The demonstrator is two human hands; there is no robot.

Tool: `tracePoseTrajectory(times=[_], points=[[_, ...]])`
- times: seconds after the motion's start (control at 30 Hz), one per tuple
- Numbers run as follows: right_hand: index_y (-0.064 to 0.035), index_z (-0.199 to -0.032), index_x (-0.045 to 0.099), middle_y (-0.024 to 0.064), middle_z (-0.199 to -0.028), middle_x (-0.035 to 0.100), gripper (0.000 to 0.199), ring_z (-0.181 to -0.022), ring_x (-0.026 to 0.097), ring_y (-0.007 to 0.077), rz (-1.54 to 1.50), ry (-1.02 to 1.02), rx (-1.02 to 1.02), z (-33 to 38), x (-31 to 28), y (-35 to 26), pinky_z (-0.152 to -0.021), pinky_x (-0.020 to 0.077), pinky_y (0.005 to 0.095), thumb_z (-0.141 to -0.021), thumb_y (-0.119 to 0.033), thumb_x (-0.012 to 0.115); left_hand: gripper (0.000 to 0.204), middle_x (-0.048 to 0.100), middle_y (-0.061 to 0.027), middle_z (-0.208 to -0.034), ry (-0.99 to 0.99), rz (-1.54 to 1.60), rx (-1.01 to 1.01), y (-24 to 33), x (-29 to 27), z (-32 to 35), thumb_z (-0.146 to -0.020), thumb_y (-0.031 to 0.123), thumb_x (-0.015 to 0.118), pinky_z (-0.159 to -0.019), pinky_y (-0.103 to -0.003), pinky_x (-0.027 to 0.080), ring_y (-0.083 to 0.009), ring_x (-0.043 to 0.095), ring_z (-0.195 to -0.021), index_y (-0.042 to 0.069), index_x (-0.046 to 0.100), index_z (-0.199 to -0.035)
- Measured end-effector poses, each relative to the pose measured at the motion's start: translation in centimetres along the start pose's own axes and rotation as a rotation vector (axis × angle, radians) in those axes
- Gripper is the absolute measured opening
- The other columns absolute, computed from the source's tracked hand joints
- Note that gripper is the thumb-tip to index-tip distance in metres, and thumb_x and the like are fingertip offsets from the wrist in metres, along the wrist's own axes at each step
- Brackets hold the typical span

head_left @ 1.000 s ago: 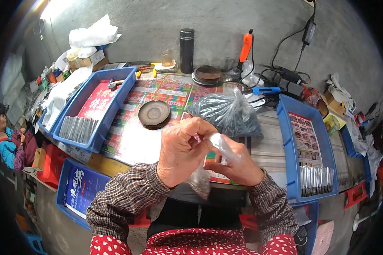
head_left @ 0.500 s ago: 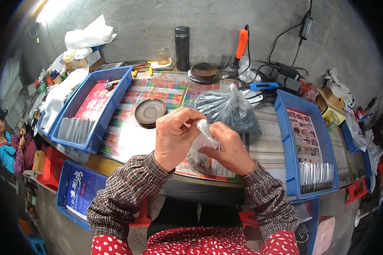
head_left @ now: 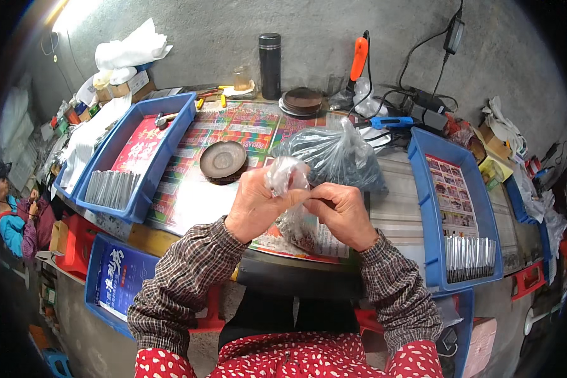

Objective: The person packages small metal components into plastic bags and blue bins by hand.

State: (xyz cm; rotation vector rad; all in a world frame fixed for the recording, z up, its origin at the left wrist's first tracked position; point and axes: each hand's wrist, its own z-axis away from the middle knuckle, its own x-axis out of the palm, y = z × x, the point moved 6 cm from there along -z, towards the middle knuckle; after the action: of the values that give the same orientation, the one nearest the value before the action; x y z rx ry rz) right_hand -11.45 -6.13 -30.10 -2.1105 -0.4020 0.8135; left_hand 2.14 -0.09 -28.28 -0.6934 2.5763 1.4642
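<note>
Both hands pinching a small clear plastic bag (head_left: 288, 179), left hand (head_left: 258, 205), right hand (head_left: 341, 213), above colourful printed sheet (head_left: 233, 135)

We hold a small clear plastic bag (head_left: 288, 189) up between both our hands, just above the near edge of the table. Its top is bunched into a crinkled, whitish knot that sticks up above our left thumb, glinting where the film catches the light. Below our fingers the rest of the bag hangs down slack and see-through, and we can make out a speckled mass of small dark bits inside it. The film is wrinkled all over; the bag's lower end dangles over a printed sheet.
</note>
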Motion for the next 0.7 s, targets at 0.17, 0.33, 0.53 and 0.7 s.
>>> tracePoseTrajectory(times=[0.17, 0.33, 0.53, 0.7], points=[[0.0025, -0.079, 0.064, 0.0143, -0.071, 0.062, 0.01, -0.063, 0.061, 0.0241, 0.037, 0.029, 0.016, 0.2, -0.7, -0.1, -0.058, 0.0457, 0.031, -0.077, -0.007, 0.063, 0.02, 0.057, -0.0076, -0.064, -0.03, -0.159, -0.016, -0.7, -0.3, 0.4, -0.071, 0.009, 0.075, -0.049, -0.026, 0.04, -0.0086, 0.05, -0.054, -0.002, 0.058, -0.074], [0.0035, -0.076, 0.064, 0.0123, -0.065, 0.061, 0.012, -0.058, 0.06, 0.0185, 0.057, 0.093, 0.073, 0.5, -1.7, 0.7, -0.055, 0.0447, 0.0292, -0.078, -0.008, 0.061, 0.014, 0.062, -0.0023, -0.074, -0.11, 0.253, -0.171, -2.2, -0.6, 0.3, -0.074, 0.005, 0.073, -0.055, -0.021, 0.043, -0.0053, 0.055, -0.064, -0.001, 0.061, -0.08], [0.003, -0.077, 0.064, 0.0095, -0.066, 0.061, 0.012, -0.059, 0.059, 0.0154, 0.055, 0.096, 0.103, 0.4, -1.9, 1.1, -0.056, 0.0451, 0.0282, -0.078, -0.008, 0.061, 0.022, 0.062, -0.0021, -0.082, -0.195, 0.467, -0.244, -2.6, -0.4, 0.2, -0.077, 0.005, 0.072, -0.066, -0.021, 0.048, -0.0057, 0.058, -0.076, -0.003, 0.062, -0.094], [0.002, -0.083, 0.064, 0.0106, -0.074, 0.063, 0.012, -0.063, 0.06, 0.0167, 0.009, 0.16, -0.099, -0.3, -1.1, -1.5, -0.059, 0.0469, 0.0283, -0.077, -0.008, 0.062, 0.022, 0.061, -0.0019, -0.081, -0.255, 0.506, -0.204, -1.6, -0.3, -0.2, -0.078, 0.007, 0.072, -0.067, -0.021, 0.048, -0.0061, 0.058, -0.076, -0.003, 0.06, -0.093]])
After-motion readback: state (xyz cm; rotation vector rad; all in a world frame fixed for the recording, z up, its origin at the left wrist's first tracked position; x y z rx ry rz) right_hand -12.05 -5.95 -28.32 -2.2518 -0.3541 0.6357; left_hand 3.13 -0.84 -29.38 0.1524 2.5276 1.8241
